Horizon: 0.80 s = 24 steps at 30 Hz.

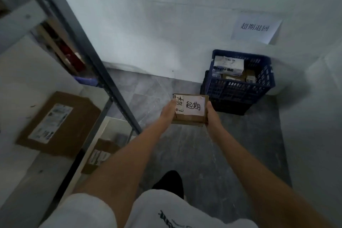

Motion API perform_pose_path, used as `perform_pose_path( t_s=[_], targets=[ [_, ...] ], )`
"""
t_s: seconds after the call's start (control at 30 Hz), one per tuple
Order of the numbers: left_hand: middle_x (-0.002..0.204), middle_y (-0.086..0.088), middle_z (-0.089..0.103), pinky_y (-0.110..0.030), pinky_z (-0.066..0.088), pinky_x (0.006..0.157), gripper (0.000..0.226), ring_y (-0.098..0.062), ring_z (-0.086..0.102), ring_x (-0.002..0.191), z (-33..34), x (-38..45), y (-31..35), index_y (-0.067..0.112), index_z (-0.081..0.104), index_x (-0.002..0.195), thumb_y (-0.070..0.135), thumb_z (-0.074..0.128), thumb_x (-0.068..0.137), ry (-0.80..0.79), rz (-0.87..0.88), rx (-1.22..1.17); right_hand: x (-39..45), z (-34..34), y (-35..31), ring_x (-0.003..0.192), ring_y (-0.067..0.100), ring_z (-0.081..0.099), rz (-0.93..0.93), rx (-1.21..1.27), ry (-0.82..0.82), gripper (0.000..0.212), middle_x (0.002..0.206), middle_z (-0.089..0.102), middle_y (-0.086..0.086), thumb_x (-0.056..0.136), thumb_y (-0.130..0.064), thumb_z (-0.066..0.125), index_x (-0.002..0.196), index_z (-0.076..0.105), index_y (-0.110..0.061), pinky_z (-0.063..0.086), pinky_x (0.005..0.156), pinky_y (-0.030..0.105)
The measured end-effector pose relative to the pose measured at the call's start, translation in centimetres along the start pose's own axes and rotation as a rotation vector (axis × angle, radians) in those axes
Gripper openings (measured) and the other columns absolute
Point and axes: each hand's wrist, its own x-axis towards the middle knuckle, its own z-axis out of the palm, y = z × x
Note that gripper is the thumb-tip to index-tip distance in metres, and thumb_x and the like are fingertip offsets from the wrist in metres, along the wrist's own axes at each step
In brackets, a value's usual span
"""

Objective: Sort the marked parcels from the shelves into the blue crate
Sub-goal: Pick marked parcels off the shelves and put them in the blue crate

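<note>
Both hands, left hand and right hand, grip a small cardboard box with a handwritten label, near the blue crate already containing parcels on the floor.

Parcel storeroom: metal shelving, boxes, blue crate.

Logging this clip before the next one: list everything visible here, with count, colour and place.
marked parcel: 1, brown with white handwritten label, held between both hands
blue crate: 1, blue, floor by wall, already holds several boxes
paper sign: 1, white, wall above crate
shelf unit: 1, grey metal, left
shelf parcels: at least 2, brown, on left shelves
left hand: grips parcel's left edge
right hand: grips parcel's right edge
</note>
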Motion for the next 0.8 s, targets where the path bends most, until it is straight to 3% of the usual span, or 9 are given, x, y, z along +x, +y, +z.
perform_pose_path(
  t_s=[0.17, 0.27, 0.37, 0.47, 0.57, 0.7, 0.8],
  targets=[
    [0.122, -0.015, 0.065, -0.043, 0.043, 0.105, 0.045, -0.028, 0.061, 0.113, 4.8, 9.0, 4.3, 0.010, 0.061, 0.124, 0.037, 0.031, 0.103, -0.064, -0.047, 0.052, 8.5, -3.5, -3.6, 0.111, 0.030, 0.062, 0.065, 0.062, 0.084, 0.048, 0.119, 0.068, 0.013, 0.103, -0.047, 0.032, 0.114, 0.067, -0.015, 0.049, 0.100, 0.045],
    [0.119, -0.013, 0.067, -0.042, 0.044, 0.104, 0.044, -0.026, 0.063, 0.110, 7.8, 15.2, 7.0, 0.015, 0.063, 0.116, 0.040, 0.029, 0.104, -0.131, -0.029, 0.090, 14.0, -5.4, -6.3, 0.103, 0.030, 0.065, 0.086, 0.118, 0.139, 0.040, 0.105, 0.070, 0.010, 0.101, -0.046, 0.038, 0.097, 0.068, -0.021, 0.054, 0.092, 0.044],
    [0.122, -0.013, 0.065, -0.041, 0.044, 0.104, 0.045, -0.026, 0.061, 0.112, 10.9, 21.1, 9.6, 0.012, 0.060, 0.122, 0.039, 0.029, 0.104, -0.188, -0.065, 0.137, 19.2, -7.4, -9.2, 0.097, 0.028, 0.065, 0.120, 0.149, 0.210, 0.037, 0.103, 0.070, 0.011, 0.100, -0.046, 0.041, 0.089, 0.069, -0.023, 0.054, 0.090, 0.042],
    [0.111, -0.005, 0.065, -0.025, 0.050, 0.083, 0.036, -0.013, 0.063, 0.094, 13.6, 26.0, 12.2, 0.019, 0.060, 0.109, 0.038, 0.030, 0.104, -0.239, -0.083, 0.159, 24.2, -9.6, -11.5, 0.110, 0.032, 0.062, 0.150, 0.163, 0.236, 0.045, 0.118, 0.067, 0.015, 0.099, -0.049, 0.040, 0.110, 0.070, -0.016, 0.048, 0.101, 0.049],
    [0.096, 0.002, 0.064, -0.012, 0.047, 0.057, 0.033, -0.001, 0.059, 0.076, 16.0, 30.8, 14.3, 0.025, 0.060, 0.101, 0.041, 0.031, 0.103, -0.218, -0.129, 0.169, 29.0, -11.3, -13.6, 0.112, 0.032, 0.062, 0.156, 0.180, 0.257, 0.045, 0.118, 0.067, 0.014, 0.100, -0.047, 0.041, 0.114, 0.069, -0.014, 0.047, 0.102, 0.051],
    [0.106, -0.006, 0.066, -0.020, 0.050, 0.066, 0.032, -0.008, 0.063, 0.082, 19.4, 36.4, 15.5, 0.024, 0.062, 0.102, 0.039, 0.034, 0.102, -0.195, -0.219, 0.148, 34.7, -13.7, -15.7, 0.105, 0.027, 0.065, 0.177, 0.229, 0.225, 0.037, 0.109, 0.071, 0.009, 0.101, -0.045, 0.040, 0.103, 0.069, -0.022, 0.052, 0.096, 0.045],
    [0.123, -0.012, 0.062, -0.020, 0.047, 0.075, 0.041, -0.018, 0.062, 0.102, 22.4, 41.0, 15.9, 0.010, 0.055, 0.128, 0.036, 0.040, 0.101, -0.084, -0.280, 0.117, 39.6, -16.1, -16.8, 0.098, 0.021, 0.066, 0.228, 0.245, 0.227, 0.036, 0.107, 0.071, 0.007, 0.102, -0.043, 0.040, 0.107, 0.068, -0.020, 0.053, 0.088, 0.038]
  ],
)
